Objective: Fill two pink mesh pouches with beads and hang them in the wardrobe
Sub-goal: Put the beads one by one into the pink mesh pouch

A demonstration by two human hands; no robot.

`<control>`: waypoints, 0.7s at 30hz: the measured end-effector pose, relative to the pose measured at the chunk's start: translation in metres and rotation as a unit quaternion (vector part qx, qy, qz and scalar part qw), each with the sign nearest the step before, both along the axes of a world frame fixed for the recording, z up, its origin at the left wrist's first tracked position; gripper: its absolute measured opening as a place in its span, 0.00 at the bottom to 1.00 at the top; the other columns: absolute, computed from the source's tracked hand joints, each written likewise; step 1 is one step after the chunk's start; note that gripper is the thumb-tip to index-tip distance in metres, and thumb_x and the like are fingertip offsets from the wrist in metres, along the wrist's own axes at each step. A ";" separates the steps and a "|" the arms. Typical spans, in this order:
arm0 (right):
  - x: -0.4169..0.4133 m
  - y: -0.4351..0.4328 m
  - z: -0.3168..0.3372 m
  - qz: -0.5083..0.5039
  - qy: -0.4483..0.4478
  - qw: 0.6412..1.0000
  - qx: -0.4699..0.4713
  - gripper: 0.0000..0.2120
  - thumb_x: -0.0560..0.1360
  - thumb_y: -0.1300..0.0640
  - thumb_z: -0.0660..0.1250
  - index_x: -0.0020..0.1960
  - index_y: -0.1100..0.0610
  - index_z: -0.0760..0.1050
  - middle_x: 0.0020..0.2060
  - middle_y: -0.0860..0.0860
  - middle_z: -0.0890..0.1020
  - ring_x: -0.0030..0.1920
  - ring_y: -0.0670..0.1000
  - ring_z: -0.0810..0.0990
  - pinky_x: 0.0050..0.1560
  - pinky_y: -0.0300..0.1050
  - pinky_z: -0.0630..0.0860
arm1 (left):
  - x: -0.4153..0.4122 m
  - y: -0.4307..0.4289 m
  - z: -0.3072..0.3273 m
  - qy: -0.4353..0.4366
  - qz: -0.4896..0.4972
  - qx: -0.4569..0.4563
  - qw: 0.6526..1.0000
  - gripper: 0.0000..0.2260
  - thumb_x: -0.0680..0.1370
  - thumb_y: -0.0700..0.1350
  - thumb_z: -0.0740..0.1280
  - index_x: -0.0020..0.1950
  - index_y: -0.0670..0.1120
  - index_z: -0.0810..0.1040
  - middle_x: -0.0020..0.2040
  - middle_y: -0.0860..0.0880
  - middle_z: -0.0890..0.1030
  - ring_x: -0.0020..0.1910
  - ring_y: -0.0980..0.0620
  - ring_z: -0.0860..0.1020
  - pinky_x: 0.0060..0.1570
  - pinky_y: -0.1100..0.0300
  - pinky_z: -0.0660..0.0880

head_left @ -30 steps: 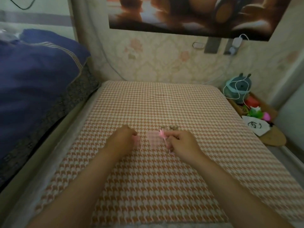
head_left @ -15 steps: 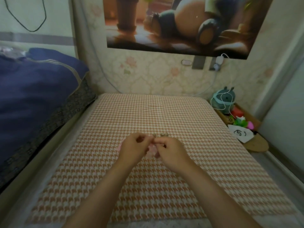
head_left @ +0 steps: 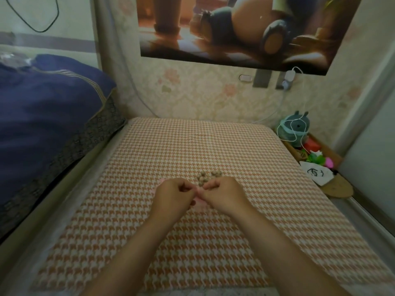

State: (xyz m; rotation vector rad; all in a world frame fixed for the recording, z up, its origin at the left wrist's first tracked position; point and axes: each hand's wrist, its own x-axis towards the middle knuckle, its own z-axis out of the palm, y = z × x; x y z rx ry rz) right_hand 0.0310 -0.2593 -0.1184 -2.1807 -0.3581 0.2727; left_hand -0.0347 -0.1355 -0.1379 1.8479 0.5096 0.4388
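1. As both forearms reach in from the bottom edge, the left hand (head_left: 174, 196) and right hand (head_left: 223, 194) meet in the middle of the frame, backs up, fingers curled under.
2. Thumb and fingertips of each hand pinch the pink mesh pouch (head_left: 201, 202) between them. Only a strip of it shows, in the gap and just below the hands, low over the houndstooth cushion (head_left: 192, 142).
3. The beads (head_left: 208, 177), a small tan heap, lie on the cushion just above the fingertips, and neither hand touches them.
4. A pink sliver (head_left: 160, 180) peeks out at the left hand's upper left edge; whether that is the second pouch, I cannot tell.
5. Against a second ago: the hands were apart then, the left resting over a patch of pink and the right alone holding a pouch. Now they have closed in on one spot. Half a second ago they had already met, and the bead heap, then barely showing past the fingers, is now in plain sight.
6. Around them: a blue quilt (head_left: 47, 116) fills the left of the frame and a poster (head_left: 235, 28) hangs along the top. A teal plush toy (head_left: 296, 128) looped in white cable (head_left: 277, 129) sits at the right, with a white bag (head_left: 318, 173) bearing a drawn face below it. The hands themselves cover most of the pouch.
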 end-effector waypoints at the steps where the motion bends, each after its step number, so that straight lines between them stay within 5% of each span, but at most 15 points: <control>1: 0.000 0.000 0.000 0.014 -0.012 1.000 -0.025 0.13 0.72 0.43 0.75 0.38 0.52 0.85 0.34 0.49 0.85 0.36 0.49 0.84 0.40 0.47 0.82 | 0.000 0.000 0.000 -0.001 0.002 0.011 1.000 0.05 0.75 0.38 0.71 0.40 0.45 0.83 0.33 0.47 0.84 0.32 0.51 0.84 0.36 0.52 0.83; 5: 0.002 -0.002 0.001 0.029 -0.023 0.999 -0.035 0.12 0.74 0.48 0.74 0.36 0.53 0.85 0.25 0.47 0.82 0.30 0.49 0.81 0.37 0.48 0.79 | 0.001 0.004 -0.001 -0.006 0.002 0.075 0.997 0.04 0.75 0.41 0.71 0.42 0.48 0.83 0.35 0.50 0.83 0.33 0.51 0.83 0.35 0.52 0.82; 11: 0.012 -0.003 0.004 0.040 -0.010 0.999 -0.031 0.05 0.73 0.59 0.75 0.38 0.55 0.85 0.31 0.51 0.85 0.25 0.45 0.77 0.29 0.41 0.74 | 0.001 0.012 -0.001 0.014 0.020 0.128 0.991 0.03 0.75 0.42 0.71 0.45 0.49 0.84 0.35 0.52 0.81 0.34 0.52 0.82 0.40 0.52 0.82; 16: 0.010 -0.009 0.003 0.163 -0.172 0.965 -0.110 0.10 0.75 0.57 0.69 0.42 0.45 0.70 0.38 0.46 0.80 0.36 0.46 0.78 0.38 0.50 0.77 | -0.004 0.010 0.003 0.038 -0.010 0.123 0.992 0.08 0.74 0.39 0.66 0.48 0.51 0.80 0.34 0.50 0.80 0.30 0.51 0.81 0.33 0.53 0.81; 21: 0.006 -0.015 0.008 0.251 -0.212 0.931 -0.162 0.14 0.81 0.57 0.60 0.54 0.42 0.82 0.50 0.39 0.80 0.47 0.40 0.76 0.49 0.41 0.74 | -0.008 0.008 0.008 0.021 -0.035 -0.041 0.998 0.05 0.75 0.37 0.65 0.48 0.46 0.76 0.35 0.44 0.77 0.30 0.47 0.80 0.31 0.52 0.81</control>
